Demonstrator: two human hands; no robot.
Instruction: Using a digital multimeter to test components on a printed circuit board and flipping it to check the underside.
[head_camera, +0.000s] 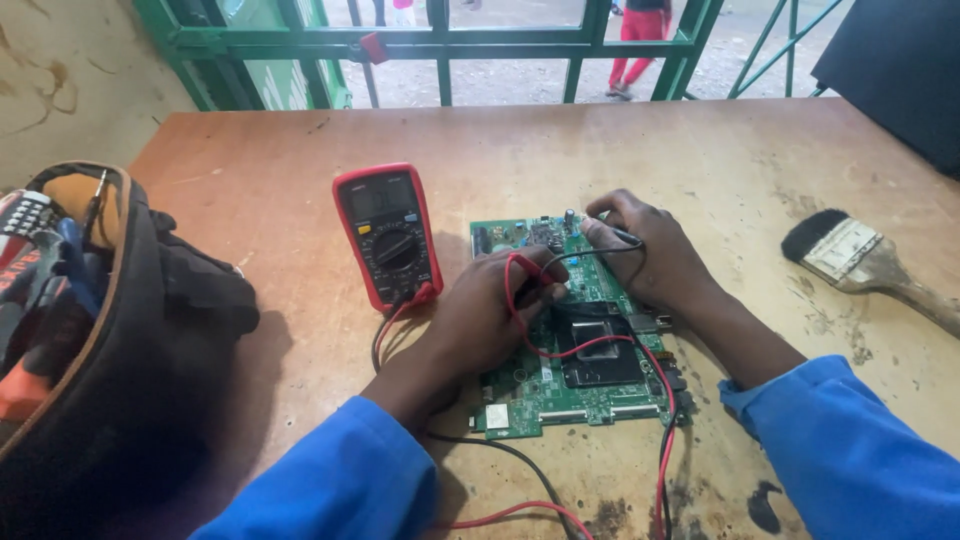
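Probing stage here. The green board lies flat on the table, and both hands are on it with the meter leads.

Left hand rests on the board's left half, fingers curled round the red probe, tip pointing down toward the board's middle. I can't make out the exact pad it's on, the fingers hide it. Right hand sits at the board's top right corner, pinching the black probe, tip near the small upright parts at the top edge. So both hands are closed on a probe, neither open.

The red meter lies just left of the board, face up, dial turned to some range. The screen is too dim to tell anything. The red lead loops across the dark chip area in the board's middle, then runs down off the bottom edge with the black lead.

Also around the board: a dark tool bag well off to the left, and a worn brush well off to the right.

My guess: this is a point-to-point check. The next move would need both tips held dead steady while glancing left at the meter. Parts up top look crowded, so a slipped tip could bridge two of them. That red loop lying over the board could also snag a hand.
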